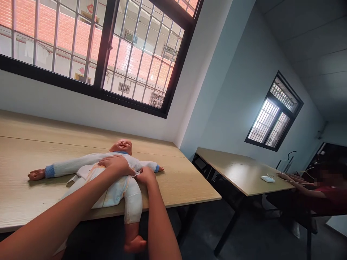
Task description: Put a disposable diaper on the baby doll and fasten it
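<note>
A baby doll point(137, 202) in a white long-sleeved top with blue cuffs lies on its back on the table, head away from me, one leg hanging over the front edge. Round its hips is a white diaper point(115, 191) with pale coloured edging. My left hand point(117, 164) lies on the diaper's front at the belly, fingers stretched out and thumb toward my right hand. At the doll's hip on the right, my right hand point(146, 176) is closed on the diaper's side edge, a small white piece showing at the fingertips. My left forearm hides part of the doll's other leg.
The light wooden table point(184, 180) stands against the wall under a barred window point(141, 54). Across a gap on the right is a second table point(230, 166) bearing a small white object point(267, 179). A person in a dark red top point(329, 198) sits there, arms on the table.
</note>
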### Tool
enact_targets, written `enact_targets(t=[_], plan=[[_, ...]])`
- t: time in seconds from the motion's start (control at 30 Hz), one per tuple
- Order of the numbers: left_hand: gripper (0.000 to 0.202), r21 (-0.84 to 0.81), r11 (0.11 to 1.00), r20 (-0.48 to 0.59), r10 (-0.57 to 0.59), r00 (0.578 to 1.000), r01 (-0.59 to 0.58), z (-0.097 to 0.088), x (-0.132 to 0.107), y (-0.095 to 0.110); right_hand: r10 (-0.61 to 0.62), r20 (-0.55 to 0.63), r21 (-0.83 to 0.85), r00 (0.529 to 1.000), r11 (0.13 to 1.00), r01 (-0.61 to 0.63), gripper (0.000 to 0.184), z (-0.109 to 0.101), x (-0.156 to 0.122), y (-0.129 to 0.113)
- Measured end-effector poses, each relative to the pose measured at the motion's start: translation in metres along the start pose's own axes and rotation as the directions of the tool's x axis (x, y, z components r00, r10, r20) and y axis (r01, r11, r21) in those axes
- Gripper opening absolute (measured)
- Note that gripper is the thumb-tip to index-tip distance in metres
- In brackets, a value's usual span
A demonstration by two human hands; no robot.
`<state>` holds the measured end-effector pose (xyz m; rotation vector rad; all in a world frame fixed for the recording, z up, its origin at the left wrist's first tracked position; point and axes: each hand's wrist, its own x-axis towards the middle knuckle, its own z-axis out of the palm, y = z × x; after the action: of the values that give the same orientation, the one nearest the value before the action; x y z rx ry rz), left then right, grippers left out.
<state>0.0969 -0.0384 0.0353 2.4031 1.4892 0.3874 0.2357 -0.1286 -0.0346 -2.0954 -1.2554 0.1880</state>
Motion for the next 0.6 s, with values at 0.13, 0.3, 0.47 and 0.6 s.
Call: enact_targets(t=[0.13,0.3,0.47,0.6], plan=[[0.132,0.161,0.982,-0.024,-0.099,0.995,0.102,-0.001,-0.006,0.002,-0.027,-0.079,0.087,0.997,0.996,0.034,0.03,0.004,-0.001,0.004],[0.12,0.215,0.976,-0.052,0.059,0.997,-0.046,0.001,-0.009,0.002,-0.022,-0.13,0.188,0.991,0.981,0.047,0.025,0.007,-0.002,0.007],[0.042,0.179,0.828,0.103,0.522,0.847,-0.532,0.0,-0.004,0.004,0.006,-0.129,0.25,0.992,0.968,0.027,0.021,0.006,-0.002,0.009],[0.024,0.092,0.694,0.221,0.685,0.694,-0.714,0.0,0.006,0.001,0.028,-0.145,0.261,0.989,0.965,0.011,0.021,0.005,-0.002,0.01]])
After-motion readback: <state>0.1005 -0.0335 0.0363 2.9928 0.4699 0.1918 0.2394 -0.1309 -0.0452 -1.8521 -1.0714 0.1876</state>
